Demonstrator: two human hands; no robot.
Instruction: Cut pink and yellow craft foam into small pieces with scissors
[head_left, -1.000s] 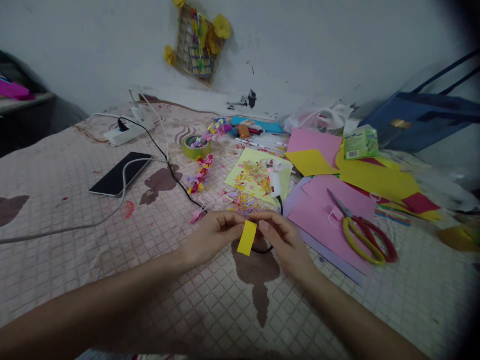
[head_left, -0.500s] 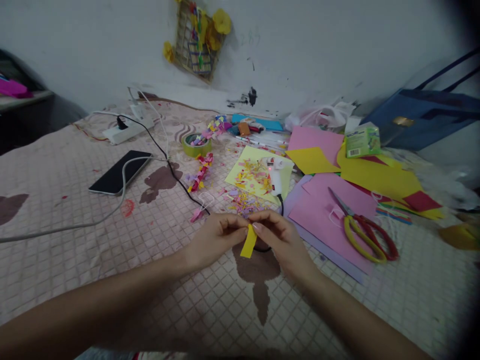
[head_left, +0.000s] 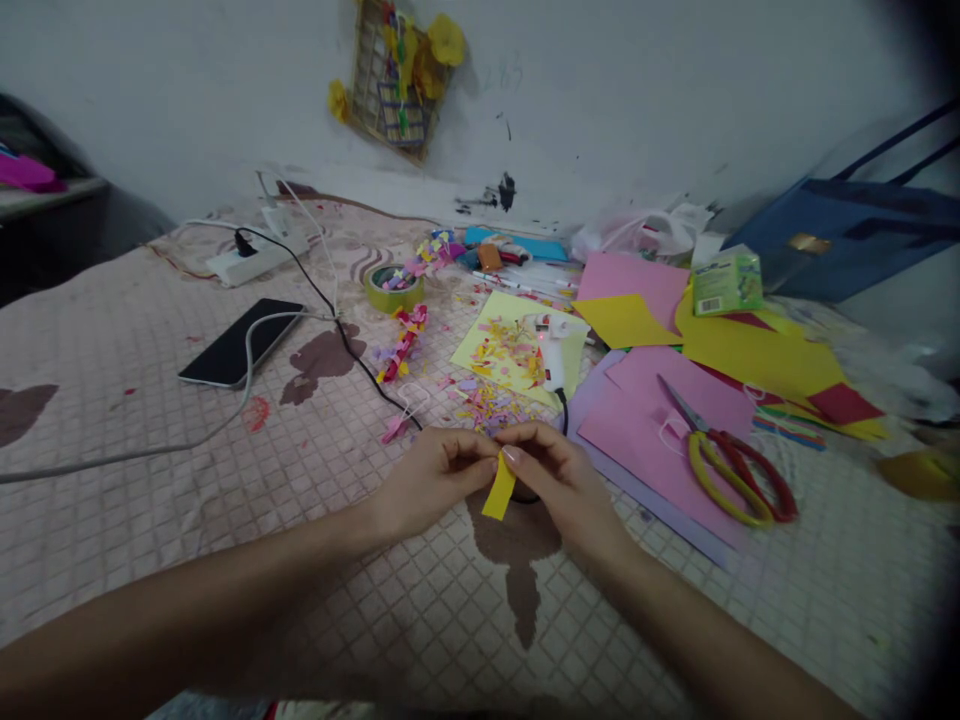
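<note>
A short yellow paper strip (head_left: 499,490) hangs down between my two hands, its upper end pinched at the fingertips. My left hand (head_left: 435,475) is closed on the strip's top from the left, thumb against the fingers. From the right, my right hand (head_left: 566,480) pinches the same end, its thumb over the paper. Just beyond the fingers are small coloured paper scraps (head_left: 491,405) and a pale yellow sheet (head_left: 469,350) with more scraps. A white corded device (head_left: 553,365) with a red light lies on that sheet.
Scissors (head_left: 724,475) rest on pink paper (head_left: 637,410) at the right, below yellow sheets (head_left: 765,355). A phone (head_left: 244,343), a power strip (head_left: 259,258) and cables lie left. Behind are a tape roll (head_left: 394,290) and a blue bag (head_left: 862,235).
The yellow strip's lower end has shifted very slightly right and down. Both hands keep nearly the same pose and grip.
</note>
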